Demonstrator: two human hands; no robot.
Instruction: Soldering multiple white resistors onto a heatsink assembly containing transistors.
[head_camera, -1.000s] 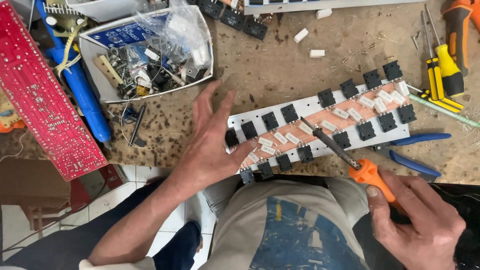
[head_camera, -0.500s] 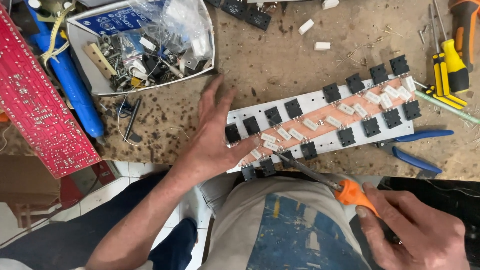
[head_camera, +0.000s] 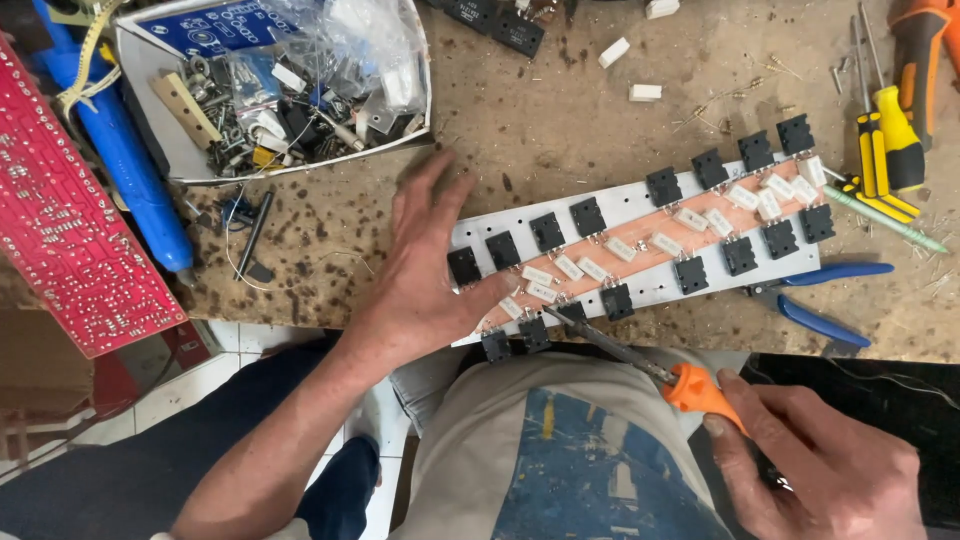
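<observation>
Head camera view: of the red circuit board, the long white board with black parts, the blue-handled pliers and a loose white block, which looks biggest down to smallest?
1. Long white board
2. Red circuit board, partly cut off by the frame's edge, so its rank against the white board is unsure
3. Blue-handled pliers
4. Loose white block

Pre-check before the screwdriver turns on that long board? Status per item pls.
1. Left hand flat on the near end of the long board, pinning it: ok.
2. Right hand gripping the orange-handled screwdriver: ok.
3. Screwdriver tip at the board's near edge by the black parts; seated in a screw head: cannot tell.
4. Board fully on the bench: not ok, the near corner overhangs the edge.
5. Blue-handled pliers lie against the board's far end, apart from the tip: ok.
</observation>
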